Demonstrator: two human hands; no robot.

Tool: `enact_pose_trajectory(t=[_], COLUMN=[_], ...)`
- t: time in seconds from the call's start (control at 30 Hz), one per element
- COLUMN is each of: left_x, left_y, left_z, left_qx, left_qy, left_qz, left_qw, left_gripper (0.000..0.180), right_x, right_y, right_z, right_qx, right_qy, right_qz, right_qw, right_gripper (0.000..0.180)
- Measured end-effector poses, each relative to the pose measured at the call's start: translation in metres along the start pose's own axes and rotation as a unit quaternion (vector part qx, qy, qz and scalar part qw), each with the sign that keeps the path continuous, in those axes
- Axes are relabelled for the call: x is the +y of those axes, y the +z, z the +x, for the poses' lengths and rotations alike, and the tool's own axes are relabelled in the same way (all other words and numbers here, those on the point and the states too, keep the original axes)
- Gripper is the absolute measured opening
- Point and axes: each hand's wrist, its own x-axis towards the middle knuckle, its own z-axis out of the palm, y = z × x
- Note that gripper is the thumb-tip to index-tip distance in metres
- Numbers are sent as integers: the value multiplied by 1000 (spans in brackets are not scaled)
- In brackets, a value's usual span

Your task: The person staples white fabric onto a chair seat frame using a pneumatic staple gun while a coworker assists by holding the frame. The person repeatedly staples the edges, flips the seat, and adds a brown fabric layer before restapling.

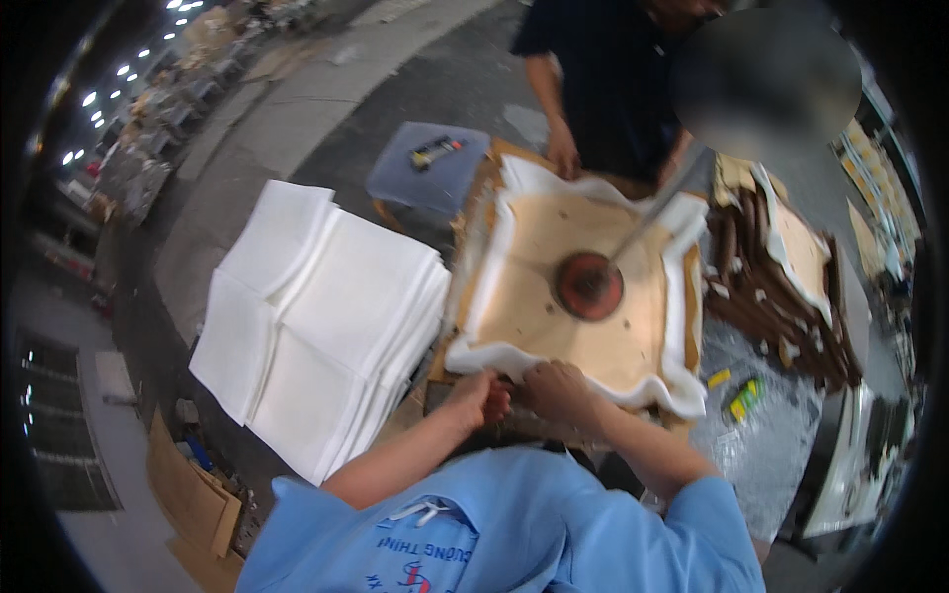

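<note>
A tan square board (pixel 524 237) lies on a work stand before me, over a white padding sheet (pixel 476 296) whose edges curl up all round it. At the near edge my right hand (pixel 559 387) is closed on the padding's rim. My left hand (pixel 486 397) is beside it with its fingers curled in; what they hold, if anything, is hidden. A round reddish-black disc (pixel 590 287) at the end of a thin pole (pixel 652 212) shows over the board's middle. Across the stand, a co-worker's hand (pixel 563 153) is at the far edge.
Stacked white padding sheets (pixel 346 287) stand at my left. Behind them a translucent bluish surface (pixel 420 178) carries a black tool (pixel 435 151). On the right are a pile of brown padded pieces (pixel 781 287) and a grey table (pixel 751 455) with a yellow-green item (pixel 745 399).
</note>
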Motion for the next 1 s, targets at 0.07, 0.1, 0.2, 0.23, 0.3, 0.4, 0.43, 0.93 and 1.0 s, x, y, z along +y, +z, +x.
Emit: enact_pose_trajectory(t=[0.07, 0.1, 0.2, 0.23, 0.3, 0.4, 0.43, 0.93, 1.0], left_x=[16, 24, 27, 27, 30, 30, 28, 9, 6], left_y=[18, 14, 8, 6, 5, 4, 5, 7, 19], left_z=[-4, -3, -3, -3, -2, -3, -3, -1, 3], left_qx=[22, 11, -5, -19, -27, -22, -20, -13, 6], left_qy=[13, 14, 2, 7, 9, 19, 34, -83, -94], left_qz=[64, 49, 34, 55, 66, 69, 73, -24, -16], left_qw=[998, 999, 999, 998, 997, 997, 997, 996, 995], left_gripper=[42, 42, 43, 44, 44, 44, 44, 34, 33], right_x=[18, 22, 21, 22, 26, 16, 18, 25, 36], right_y=[7, 5, 4, 8, 18, 13, 10, -17, -4], right_z=[3, 11, 22, 23, 24, 37, 38, 39, 34], right_qx=[-4, -17, -74, -74, -76, -171, -176, -232, -219], right_qy=[2, 5, 30, 30, 31, 85, 73, -130, -124], right_qz=[-41, -35, -19, -35, -65, -81, -84, -111, -98], right_qw=[999, 999, 997, 996, 994, 978, 978, 958, 963], right_gripper=[29, 31, 37, 38, 41, 46, 45, 25, 27])
